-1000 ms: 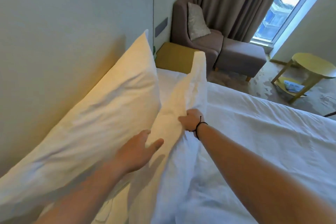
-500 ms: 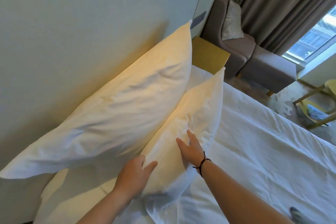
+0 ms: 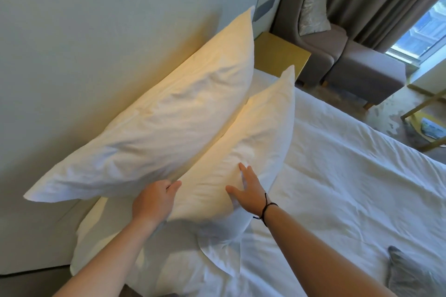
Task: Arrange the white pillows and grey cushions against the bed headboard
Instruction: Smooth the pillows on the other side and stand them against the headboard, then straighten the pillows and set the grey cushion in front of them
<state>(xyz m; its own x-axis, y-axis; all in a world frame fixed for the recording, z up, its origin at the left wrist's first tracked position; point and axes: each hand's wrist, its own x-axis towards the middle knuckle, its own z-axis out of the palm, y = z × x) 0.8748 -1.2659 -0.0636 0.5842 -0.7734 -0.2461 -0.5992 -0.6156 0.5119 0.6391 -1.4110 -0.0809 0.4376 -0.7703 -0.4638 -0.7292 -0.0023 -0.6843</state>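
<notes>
A large white pillow [image 3: 166, 118] leans upright against the pale headboard [image 3: 96, 31]. In front of it a second white pillow [image 3: 255, 132] leans on the first. My left hand [image 3: 154, 200] grips the near edge of this front pillow, fingers curled between the two pillows. My right hand [image 3: 248, 188] lies flat on the front pillow's face, fingers spread, a black band on the wrist. A corner of a grey cushion [image 3: 405, 272] shows on the bed at the lower right.
The white bedsheet [image 3: 337, 176] spreads to the right. Beyond the bed stand a yellow bedside table [image 3: 280, 55], a grey armchair [image 3: 313, 38] with a pale cushion, a grey footstool [image 3: 366, 75], a curtain and a yellow side table [image 3: 424, 125].
The front pillow has gone from held edge-up to leaning on the back pillow. My right hand has let go of its edge and flattened on its face; my left hand now holds its near edge.
</notes>
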